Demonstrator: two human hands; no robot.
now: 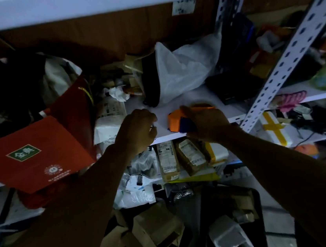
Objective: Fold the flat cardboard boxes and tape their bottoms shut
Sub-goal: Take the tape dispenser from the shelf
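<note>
Both arms reach forward and up from the bottom corners toward the front edge of a white shelf board (194, 101), the landmark here. The right hand (207, 124) lies at that front edge, back of the hand toward the camera, its fingers wrapped round an orange and blue tape dispenser (175, 121) that sits on the board; a roll of tape (202, 104) shows just behind the hand. The left hand (137, 129) is held beside it, left of the dispenser and apart from it, over the board's edge, fingers curled inward with the knuckles up; whether they pinch anything cannot be told in the dim light. On the board behind the hands lies a white plastic bag (184, 67) with a dark object partly inside it. At the board's left end a red paper bag (38, 155) with a green label leans out over the edge. A white perforated upright (291, 52) of the rack rises at the board's right end. Beneath the board, taped brown parcels (180, 158) with labels stand in a row, and lower, below the arms, lie folded pieces of brown cardboard (149, 233) in a dark bin. The room is poorly lit and crowded.
</note>
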